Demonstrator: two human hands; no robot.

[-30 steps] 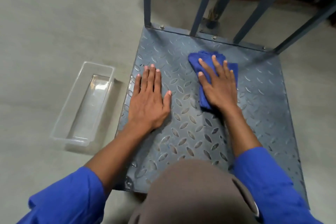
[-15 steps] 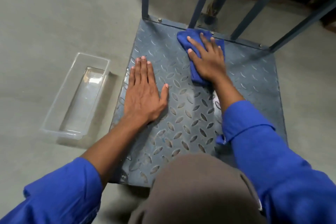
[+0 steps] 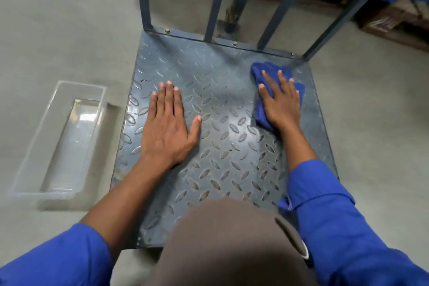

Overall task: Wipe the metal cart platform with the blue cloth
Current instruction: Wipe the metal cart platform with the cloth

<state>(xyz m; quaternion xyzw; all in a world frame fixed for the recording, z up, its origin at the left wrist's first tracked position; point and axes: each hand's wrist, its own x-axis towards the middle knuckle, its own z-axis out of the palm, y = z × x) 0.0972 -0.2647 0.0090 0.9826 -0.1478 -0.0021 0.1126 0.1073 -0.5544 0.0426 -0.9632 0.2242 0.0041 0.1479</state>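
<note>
Fingers [image 3: 283,86] of right hand [image 3: 282,107] apart on blue cloth [image 3: 260,72], left hand's [image 3: 167,127] together on metal cart platform [image 3: 220,76].

from my feed i see soft, even light from above, pale glare on the metal platform [image 3: 234,127] and clear tray [image 3: 81,111], bent edges, and a blurred brown shape [image 3: 232,239] lowest.
</note>
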